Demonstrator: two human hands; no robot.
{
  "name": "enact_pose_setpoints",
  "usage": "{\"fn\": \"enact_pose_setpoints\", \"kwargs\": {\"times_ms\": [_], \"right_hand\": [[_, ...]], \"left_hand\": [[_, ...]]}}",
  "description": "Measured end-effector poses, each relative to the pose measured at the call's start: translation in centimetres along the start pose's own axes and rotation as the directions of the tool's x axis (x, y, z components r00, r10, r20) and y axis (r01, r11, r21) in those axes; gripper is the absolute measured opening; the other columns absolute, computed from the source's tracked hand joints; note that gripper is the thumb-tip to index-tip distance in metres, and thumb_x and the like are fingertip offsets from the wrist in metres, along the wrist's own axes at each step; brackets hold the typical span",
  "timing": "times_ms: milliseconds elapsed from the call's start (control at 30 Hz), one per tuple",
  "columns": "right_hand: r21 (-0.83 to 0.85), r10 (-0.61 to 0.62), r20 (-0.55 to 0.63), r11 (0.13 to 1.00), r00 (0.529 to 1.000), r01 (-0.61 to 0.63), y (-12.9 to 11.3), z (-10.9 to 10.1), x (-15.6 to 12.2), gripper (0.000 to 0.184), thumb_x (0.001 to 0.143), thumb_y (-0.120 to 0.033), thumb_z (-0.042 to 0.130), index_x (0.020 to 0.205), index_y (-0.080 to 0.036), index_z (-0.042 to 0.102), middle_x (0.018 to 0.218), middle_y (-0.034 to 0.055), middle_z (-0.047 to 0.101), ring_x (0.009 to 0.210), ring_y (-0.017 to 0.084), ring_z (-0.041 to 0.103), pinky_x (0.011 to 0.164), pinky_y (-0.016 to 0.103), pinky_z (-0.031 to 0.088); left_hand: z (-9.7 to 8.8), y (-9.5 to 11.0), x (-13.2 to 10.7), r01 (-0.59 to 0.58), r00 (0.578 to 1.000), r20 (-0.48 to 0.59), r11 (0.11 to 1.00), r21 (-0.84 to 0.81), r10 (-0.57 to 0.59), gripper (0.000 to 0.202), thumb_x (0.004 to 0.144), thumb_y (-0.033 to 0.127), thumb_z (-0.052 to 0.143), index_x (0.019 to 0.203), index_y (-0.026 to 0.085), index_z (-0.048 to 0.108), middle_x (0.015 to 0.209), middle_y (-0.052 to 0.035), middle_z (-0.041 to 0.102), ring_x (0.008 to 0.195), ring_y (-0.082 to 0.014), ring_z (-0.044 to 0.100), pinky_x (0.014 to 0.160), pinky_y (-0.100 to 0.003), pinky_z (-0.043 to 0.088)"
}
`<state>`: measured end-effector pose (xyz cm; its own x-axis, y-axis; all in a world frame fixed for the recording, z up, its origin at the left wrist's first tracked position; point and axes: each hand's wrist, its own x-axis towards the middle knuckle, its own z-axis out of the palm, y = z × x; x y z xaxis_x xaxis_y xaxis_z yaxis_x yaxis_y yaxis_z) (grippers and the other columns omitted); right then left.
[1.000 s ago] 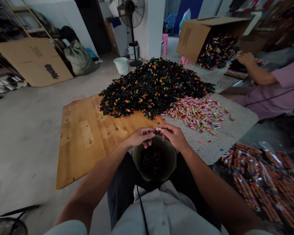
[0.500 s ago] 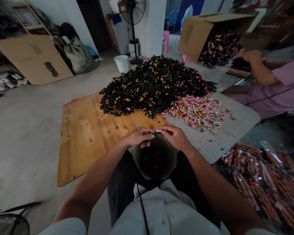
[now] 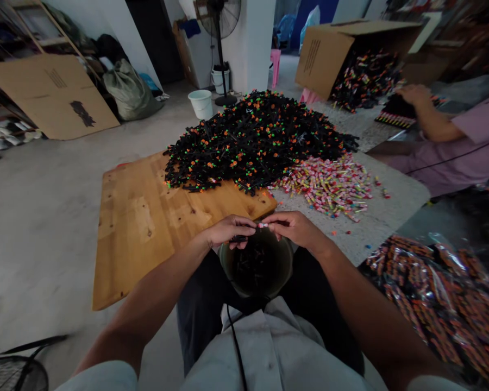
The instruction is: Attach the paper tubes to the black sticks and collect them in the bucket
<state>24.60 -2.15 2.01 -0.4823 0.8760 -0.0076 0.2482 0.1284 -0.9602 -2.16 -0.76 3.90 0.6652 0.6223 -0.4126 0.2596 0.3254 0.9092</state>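
Note:
My left hand (image 3: 232, 229) is closed around a small black plastic piece (image 3: 238, 238). Between the fingertips of my right hand (image 3: 290, 226) is a small pink-and-white wrapped tube (image 3: 263, 225), its left end against my left fingertips. Both hands are held over the rim of a bucket (image 3: 287, 266) between my legs, with dark pieces inside. Beyond them rises a large heap of black plastic pieces (image 3: 244, 141) with orange and green tips. Beside that heap lies a pile of small pink, white and yellow tubes (image 3: 330, 184).
A wooden board (image 3: 130, 233) lies at left, a grey tabletop (image 3: 399, 198) at right. Clear bags of packed pieces (image 3: 432, 293) sit at lower right. A co-worker's hand (image 3: 415, 95) is near an open cardboard box (image 3: 321, 60). A white bucket (image 3: 201, 104) stands behind the heap.
My hands have shifted slightly down, and the wrapped tube has moved a little lower with them. More of the black piece shows below my left fingers. The camera view has moved slightly.

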Motion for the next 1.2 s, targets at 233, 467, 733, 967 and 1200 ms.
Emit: {"fn": "enact_pose_setpoints", "kwargs": {"times_ms": [233, 467, 733, 967, 1200], "right_hand": [[0.024, 0.067, -0.086, 0.998, 0.994, -0.065, 1.2, 1.4, -0.2, 0.033, 0.095, -0.041, 0.065, 0.115, -0.018, 0.079, 0.062, -0.0015, 0.067, 0.058, 0.015, 0.063, 0.063, 0.027, 0.050], [0.042, 0.123, -0.116, 0.992, 0.986, -0.119, 2.2, 2.3, -0.2, 0.037, 0.094, -0.048, 0.067, 0.112, -0.018, 0.079, 0.063, -0.0007, 0.067, 0.056, 0.015, 0.062, 0.061, 0.027, 0.050], [0.134, 0.082, -0.075, 0.988, 0.994, -0.071, 3.2, 2.9, -1.2, 0.036, 0.093, -0.050, 0.067, 0.107, -0.018, 0.079, 0.070, 0.0000, 0.069, 0.055, 0.013, 0.060, 0.058, 0.025, 0.050], [-0.020, 0.248, 0.183, 0.968, 0.951, -0.249, 4.4, 1.5, -3.3, 0.033, 0.093, -0.042, 0.064, 0.112, -0.018, 0.077, 0.082, 0.0020, 0.076, 0.059, 0.014, 0.065, 0.059, 0.026, 0.050], [-0.562, 0.131, -0.640, 0.591, 0.757, -0.578, 6.2, -7.0, 0.2, 0.031, 0.100, -0.028, 0.052, 0.106, -0.015, 0.079, 0.105, 0.0131, 0.079, 0.098, 0.025, 0.071, 0.082, 0.031, 0.048]], "left_hand": [[-0.2, -1.0, 0.9, -0.157, 0.984, -0.044, 0.949, 0.273, 0.175, 0.049, 0.088, 0.047, 0.076, 0.125, 0.015, 0.072, 0.085, -0.0041, 0.076, 0.069, -0.0138, 0.067, 0.064, -0.024, 0.053], [0.4, -1.6, 1.3, -0.304, 0.865, -0.025, 0.564, 0.768, 0.500, 0.033, 0.097, 0.037, 0.067, 0.125, 0.022, 0.075, 0.108, -0.0052, 0.080, 0.093, -0.0176, 0.073, 0.087, -0.026, 0.054], [1.2, -2.6, 2.0, -0.303, 0.898, -0.036, 0.675, 0.673, 0.438, 0.030, 0.100, 0.041, 0.061, 0.114, 0.021, 0.077, 0.106, -0.0050, 0.080, 0.096, -0.0186, 0.073, 0.088, -0.025, 0.052], [2.3, -3.8, 1.5, -0.197, 0.980, 0.159, 0.712, 0.674, 0.120, 0.036, 0.096, 0.051, 0.063, 0.113, 0.023, 0.078, 0.102, -0.0048, 0.079, 0.089, -0.0207, 0.072, 0.076, -0.025, 0.050], [-1.8, -1.1, 4.5, -0.045, 0.964, -0.144, 0.674, 0.737, 0.222, 0.030, 0.095, 0.046, 0.062, 0.102, 0.020, 0.077, 0.092, -0.0061, 0.076, 0.083, -0.0203, 0.069, 0.075, -0.025, 0.049]]}}
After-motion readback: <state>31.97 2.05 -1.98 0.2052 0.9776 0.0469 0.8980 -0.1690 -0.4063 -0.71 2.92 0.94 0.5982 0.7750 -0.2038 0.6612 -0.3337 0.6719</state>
